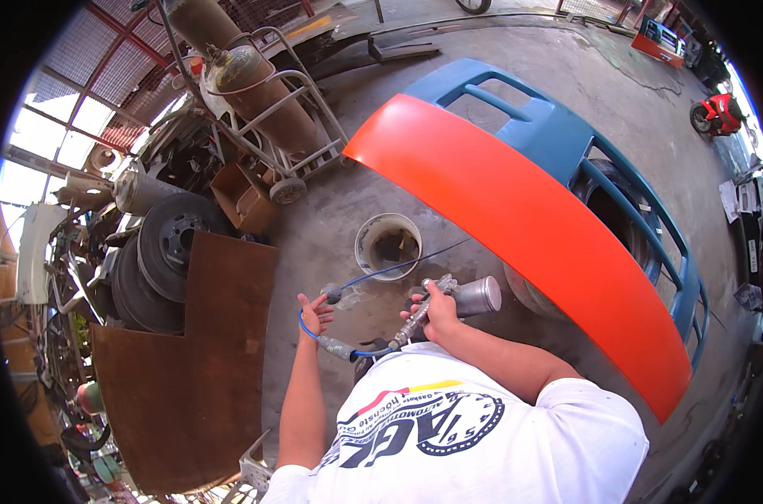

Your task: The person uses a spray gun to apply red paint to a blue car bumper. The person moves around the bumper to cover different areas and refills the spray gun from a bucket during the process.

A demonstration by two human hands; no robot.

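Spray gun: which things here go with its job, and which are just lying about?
Probably for the job: spray gun in the right hand; blue hose by the left hand; orange-and-blue bumper.

Seemingly just lying about: gas bottles; tires; brown board; red motorbike.

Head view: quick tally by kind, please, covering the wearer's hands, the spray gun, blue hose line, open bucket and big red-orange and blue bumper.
Wearer's hands: 2 (left hand, right hand)
Spray gun: 1
Blue hose line: 1
Open bucket: 1
Red-orange and blue bumper: 1
Total: 6
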